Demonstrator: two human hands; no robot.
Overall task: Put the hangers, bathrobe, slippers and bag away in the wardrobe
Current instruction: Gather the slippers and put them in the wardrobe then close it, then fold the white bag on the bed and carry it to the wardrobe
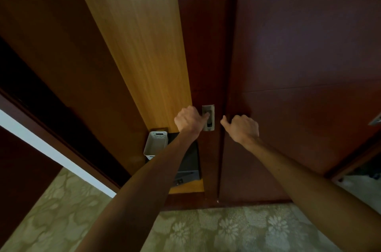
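I face the wardrobe. Its dark sliding door (206, 45) stands partly across the opening, with light wood interior (140, 45) showing to its left. My left hand (188, 120) hooks its fingers into the recessed metal handle (208, 117) of that door. My right hand (242, 128) lies against the neighbouring dark door (299, 66), fingers curled. Its thumb points at the seam between the two doors, and I see nothing in it. No hangers, bathrobe, slippers or bag are in view.
Low inside the wardrobe stand a white perforated basket (155, 144) and a dark safe (188, 167). Patterned green carpet (206, 231) covers the floor. A dark doorway frame (41, 117) runs at the left. Another metal handle (376, 120) shows at the far right.
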